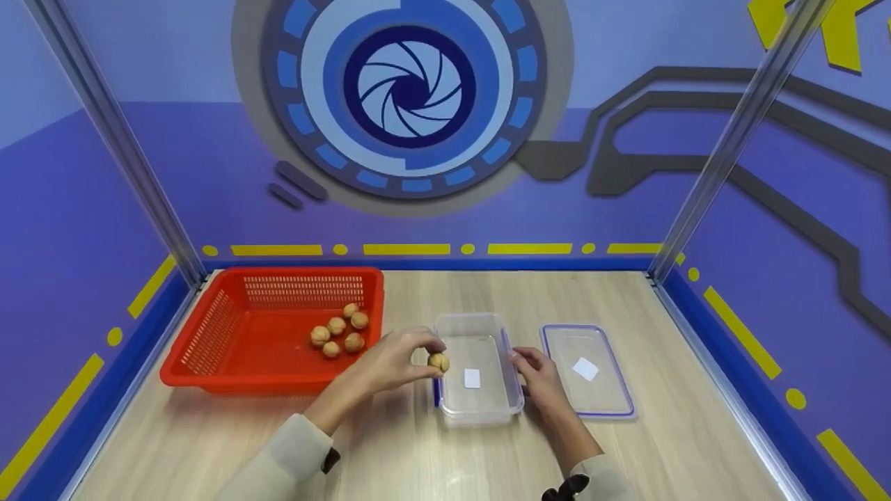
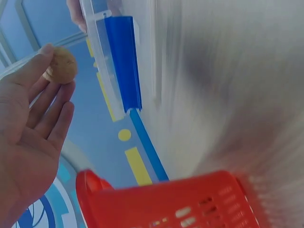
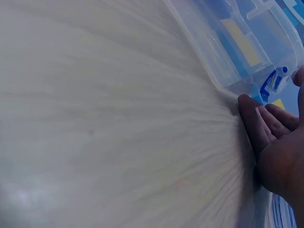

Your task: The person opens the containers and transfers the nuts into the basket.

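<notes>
My left hand [image 1: 397,358] pinches a walnut [image 1: 438,362] between thumb and fingertips, over the left rim of a clear plastic container [image 1: 480,410]. In the left wrist view the walnut [image 2: 62,65] shows at the fingertips, beside the container's blue latch [image 2: 124,61]. My right hand [image 1: 546,383] is at the container's right side, its fingers extended against or close beside the wall. Several more walnuts [image 1: 337,325] lie on the right side of a red plastic basket [image 1: 257,341]. A white label [image 1: 472,378] shows at the container's bottom.
Right of the container, a clear lid [image 1: 598,396] with a purple-blue edge lies flat, bearing a white label [image 1: 585,369]. The basket's raised right wall stands near my left forearm. Printed panels with metal corner posts [image 1: 738,139] enclose the wooden table [image 1: 390,452].
</notes>
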The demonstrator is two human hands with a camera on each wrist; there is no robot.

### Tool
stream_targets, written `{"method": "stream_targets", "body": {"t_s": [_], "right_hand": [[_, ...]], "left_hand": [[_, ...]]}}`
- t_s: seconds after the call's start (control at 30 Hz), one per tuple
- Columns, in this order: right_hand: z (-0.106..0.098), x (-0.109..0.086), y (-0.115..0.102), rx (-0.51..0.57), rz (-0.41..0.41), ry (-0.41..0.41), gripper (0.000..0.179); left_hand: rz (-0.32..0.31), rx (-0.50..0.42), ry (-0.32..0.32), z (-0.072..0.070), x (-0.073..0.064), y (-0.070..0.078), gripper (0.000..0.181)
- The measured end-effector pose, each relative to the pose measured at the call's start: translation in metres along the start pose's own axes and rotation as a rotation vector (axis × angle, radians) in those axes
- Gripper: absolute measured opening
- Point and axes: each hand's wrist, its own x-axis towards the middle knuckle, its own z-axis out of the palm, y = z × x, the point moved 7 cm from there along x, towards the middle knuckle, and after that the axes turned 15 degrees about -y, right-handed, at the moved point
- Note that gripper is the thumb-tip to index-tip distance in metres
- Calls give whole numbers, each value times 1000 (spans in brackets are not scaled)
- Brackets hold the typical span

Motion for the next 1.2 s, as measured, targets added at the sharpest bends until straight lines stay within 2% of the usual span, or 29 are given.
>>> {"method": "stream_targets", "body": {"t_s": [0.27, 0.43, 0.53, 0.67, 0.9, 1.03, 1.2], "right_hand": [[1, -2, 2, 14, 6, 0, 45], [1, -2, 3, 3, 8, 7, 46], [0, 0, 2, 26, -9, 9, 43], [1, 1, 2, 44, -22, 12, 38], [2, 1, 3, 22, -10, 10, 41], [2, 0, 2, 19, -1, 9, 43], [1, -2, 2, 8, 4, 11, 45]], "left_hand": [[8, 27, 147, -24, -17, -14, 27], [-23, 51, 230, -40, -29, -26, 28], [-67, 49, 275, -49, -36, -35, 30], [-133, 4, 324, -59, -48, -51, 32], [-178, -82, 449, -75, -64, -80, 33], [-246, -149, 504, -77, -72, -100, 37], [-280, -216, 538, -77, -76, -122, 37]]}}
